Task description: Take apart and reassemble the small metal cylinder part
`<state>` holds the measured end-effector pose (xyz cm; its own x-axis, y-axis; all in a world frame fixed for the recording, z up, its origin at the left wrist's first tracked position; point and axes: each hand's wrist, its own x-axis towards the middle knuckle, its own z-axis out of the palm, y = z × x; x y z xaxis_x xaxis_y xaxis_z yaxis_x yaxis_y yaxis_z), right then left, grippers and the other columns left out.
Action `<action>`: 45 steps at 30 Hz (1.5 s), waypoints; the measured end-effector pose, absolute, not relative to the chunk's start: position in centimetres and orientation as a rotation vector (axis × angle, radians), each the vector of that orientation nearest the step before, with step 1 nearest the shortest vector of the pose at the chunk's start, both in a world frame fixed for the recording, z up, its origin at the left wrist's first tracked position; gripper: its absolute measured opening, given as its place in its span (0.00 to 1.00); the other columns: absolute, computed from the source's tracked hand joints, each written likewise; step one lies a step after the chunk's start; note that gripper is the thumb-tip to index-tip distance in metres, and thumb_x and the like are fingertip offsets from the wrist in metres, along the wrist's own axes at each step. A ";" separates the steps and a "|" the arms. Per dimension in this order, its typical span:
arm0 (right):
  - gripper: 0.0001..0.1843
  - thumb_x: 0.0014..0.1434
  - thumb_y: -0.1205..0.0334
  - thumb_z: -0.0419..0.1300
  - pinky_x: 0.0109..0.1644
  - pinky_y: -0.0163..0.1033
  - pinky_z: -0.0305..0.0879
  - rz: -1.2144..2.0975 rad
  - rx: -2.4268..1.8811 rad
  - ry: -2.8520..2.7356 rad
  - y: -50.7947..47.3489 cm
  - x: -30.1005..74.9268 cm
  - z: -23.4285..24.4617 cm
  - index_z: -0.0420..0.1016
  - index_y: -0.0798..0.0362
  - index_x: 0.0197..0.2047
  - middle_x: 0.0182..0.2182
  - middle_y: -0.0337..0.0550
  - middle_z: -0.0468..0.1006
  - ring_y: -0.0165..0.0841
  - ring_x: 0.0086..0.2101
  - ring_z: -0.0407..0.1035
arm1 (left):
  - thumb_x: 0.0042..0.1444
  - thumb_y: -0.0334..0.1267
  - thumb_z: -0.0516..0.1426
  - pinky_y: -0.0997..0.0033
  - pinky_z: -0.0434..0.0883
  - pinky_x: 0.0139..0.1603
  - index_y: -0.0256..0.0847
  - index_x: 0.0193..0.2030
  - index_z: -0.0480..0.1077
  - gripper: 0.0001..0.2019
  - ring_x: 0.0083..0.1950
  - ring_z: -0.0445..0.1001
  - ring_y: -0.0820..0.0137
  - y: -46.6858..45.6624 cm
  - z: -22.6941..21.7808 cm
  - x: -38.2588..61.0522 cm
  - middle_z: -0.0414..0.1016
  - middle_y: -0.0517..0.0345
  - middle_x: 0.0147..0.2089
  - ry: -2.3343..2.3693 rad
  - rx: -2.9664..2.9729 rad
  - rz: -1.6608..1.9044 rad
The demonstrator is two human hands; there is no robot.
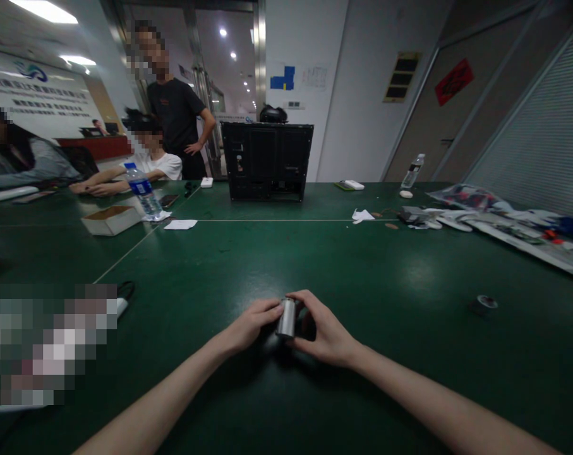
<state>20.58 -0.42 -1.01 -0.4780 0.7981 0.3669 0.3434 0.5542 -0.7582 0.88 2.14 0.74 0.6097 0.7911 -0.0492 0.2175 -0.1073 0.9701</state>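
My two forearms came in from the lower corners and met in front of me, wrists turned inward, hands low over the green surface (385, 265). My left hand (251, 325) lay at the left side of a silver cylinder (287, 318), its fingertips against the metal near the far end; whether those fingers clamped it or only steadied it, I could not tell. My right hand (333, 335) arched round the other side like an open C, forefinger at the far end and thumb at the near end, the fingers closed on the cylinder lengthwise with a dark gap under the palm.

There was broad bare room ahead of my hands, up to a pale seam across the surface and the black case (270, 161) standing beyond it. On the left, a blue-capped bottle (144, 193) and an open cardboard box (112, 221) stood well apart from me; on the right, a small dark ring-shaped piece (485, 304) sat alone, with clutter (513, 227) farther off along that edge.

The cylinder was between my hands — its long axis ran away from me, almost straight ahead, the far end tipped slightly rightward. Its near end, looking dark, faced me.
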 end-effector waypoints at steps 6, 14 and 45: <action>0.33 0.47 0.66 0.64 0.44 0.39 0.66 0.818 -0.890 -2.047 -0.6 20.6 -0.5 0.58 0.50 0.55 0.47 0.45 0.65 0.35 0.43 0.64 | 0.62 0.47 0.45 0.66 0.62 0.48 0.34 0.41 0.71 0.20 0.44 0.68 0.62 1.9 0.9 0.9 0.73 0.52 0.40 0.869 1.723 0.589; 0.35 0.43 0.68 0.64 0.47 0.40 0.65 0.777 -0.919 -2.050 -0.5 20.5 -1.0 0.58 0.52 0.54 0.47 0.45 0.65 0.36 0.43 0.64 | 0.62 0.49 0.46 0.70 0.63 0.41 0.34 0.41 0.72 0.20 0.39 0.68 0.65 2.1 0.8 1.0 0.74 0.54 0.39 0.940 1.889 0.530; 0.25 0.54 0.47 0.60 0.38 0.38 0.65 1.143 -0.944 -1.903 0.3 20.9 -1.8 0.67 0.55 0.50 0.38 0.45 0.73 0.34 0.36 0.68 | 0.61 0.59 0.38 0.75 0.63 0.36 0.33 0.31 0.73 0.34 0.34 0.67 0.69 1.5 1.2 1.2 0.73 0.56 0.30 0.976 1.753 0.537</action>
<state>20.85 0.26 -1.75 -0.4781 0.8548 0.2020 0.2234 0.3407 -0.9133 1.22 1.53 1.17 0.5728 0.8151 -0.0866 0.3627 -0.1572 0.9186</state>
